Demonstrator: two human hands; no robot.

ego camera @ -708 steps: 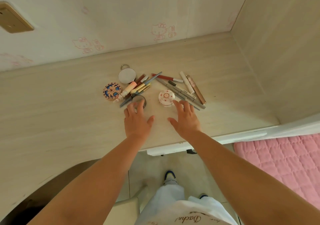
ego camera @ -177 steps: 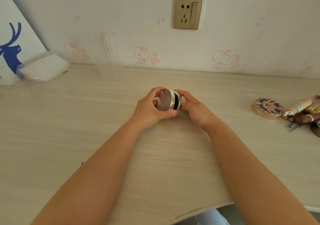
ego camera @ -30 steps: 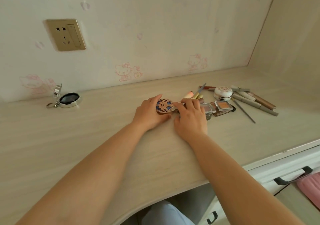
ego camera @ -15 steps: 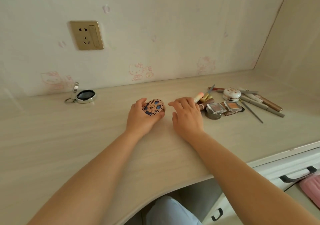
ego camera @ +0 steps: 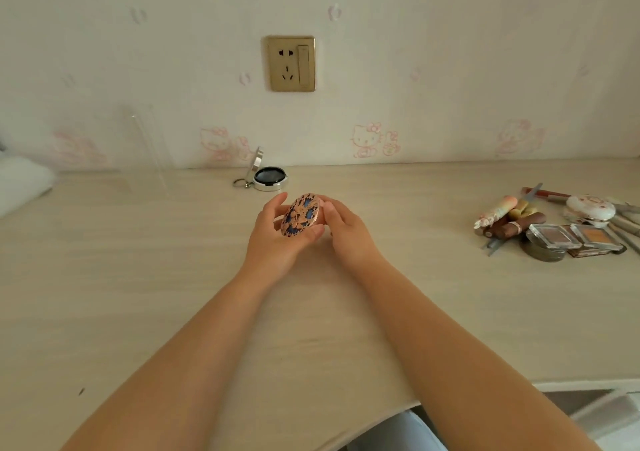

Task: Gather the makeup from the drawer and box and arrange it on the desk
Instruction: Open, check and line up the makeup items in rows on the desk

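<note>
Compact (tilted, patterned) gripped by left hand and right hand above desk.

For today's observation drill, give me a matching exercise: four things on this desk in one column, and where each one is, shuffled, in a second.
Things
1. patterned compact
2. open silver compact
3. white jar
4. socket

Places
A. on the wall
B. held in the left hand, the right hand touching it
C. in the makeup pile at the right of the desk
D. alone on the desk by the wall, lid up

Pairs: 1-B, 2-D, 3-C, 4-A
</note>
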